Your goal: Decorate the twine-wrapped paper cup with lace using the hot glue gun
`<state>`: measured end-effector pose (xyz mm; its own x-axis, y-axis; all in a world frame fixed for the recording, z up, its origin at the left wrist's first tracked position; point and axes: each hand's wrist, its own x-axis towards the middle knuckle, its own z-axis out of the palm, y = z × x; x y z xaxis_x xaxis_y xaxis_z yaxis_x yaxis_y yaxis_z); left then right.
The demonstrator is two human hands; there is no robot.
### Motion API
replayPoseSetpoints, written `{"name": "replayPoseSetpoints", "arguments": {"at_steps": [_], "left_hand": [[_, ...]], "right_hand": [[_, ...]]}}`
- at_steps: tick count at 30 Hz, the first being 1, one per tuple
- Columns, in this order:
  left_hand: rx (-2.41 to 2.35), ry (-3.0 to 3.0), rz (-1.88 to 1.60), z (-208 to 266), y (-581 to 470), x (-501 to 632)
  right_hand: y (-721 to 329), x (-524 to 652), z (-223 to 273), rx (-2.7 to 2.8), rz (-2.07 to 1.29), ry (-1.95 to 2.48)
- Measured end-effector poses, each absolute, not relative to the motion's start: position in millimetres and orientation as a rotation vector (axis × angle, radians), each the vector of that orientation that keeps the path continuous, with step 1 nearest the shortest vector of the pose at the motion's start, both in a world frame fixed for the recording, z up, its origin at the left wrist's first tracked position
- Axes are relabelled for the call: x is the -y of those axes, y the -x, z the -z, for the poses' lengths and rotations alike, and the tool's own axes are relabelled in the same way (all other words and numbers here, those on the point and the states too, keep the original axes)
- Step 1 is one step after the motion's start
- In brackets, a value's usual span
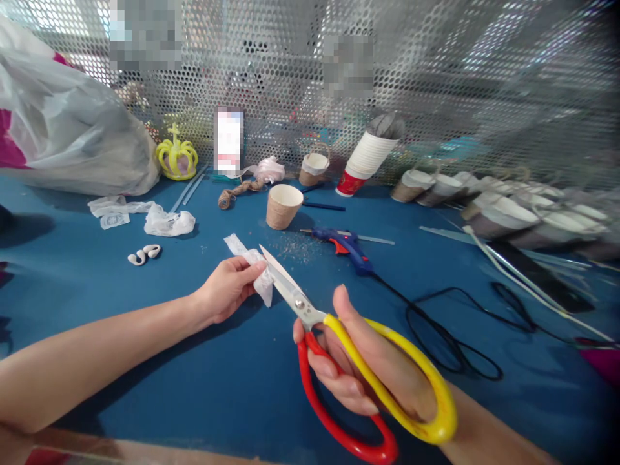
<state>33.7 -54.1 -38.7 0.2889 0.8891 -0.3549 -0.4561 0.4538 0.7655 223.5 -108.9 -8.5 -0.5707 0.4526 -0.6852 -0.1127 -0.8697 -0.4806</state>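
The person's left hand (227,289) is closed in a pinch, its thumb pressing toward the bent fingers, with the bare left forearm (111,342) slanting back toward the body. Nearer the body, the right hand (390,368) has its thumb raised well apart from its curled fingers; the bare right forearm (489,423) stretches behind it, outward to the right.

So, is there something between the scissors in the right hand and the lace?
Nothing visible: the scissors overlap the lace in this view, and the left hand pinches it close beside their blades.
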Motion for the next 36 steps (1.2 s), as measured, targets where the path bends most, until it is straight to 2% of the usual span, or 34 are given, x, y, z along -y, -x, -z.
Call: {"name": "replayPoseSetpoints", "arguments": {"at_steps": [36], "left_hand": [[-0.83,-0.645,-0.934,38.8,-28.0,52.9]], "right_hand": [[-221.4,107.2,9.2,0.658,-2.371,1.31]]}}
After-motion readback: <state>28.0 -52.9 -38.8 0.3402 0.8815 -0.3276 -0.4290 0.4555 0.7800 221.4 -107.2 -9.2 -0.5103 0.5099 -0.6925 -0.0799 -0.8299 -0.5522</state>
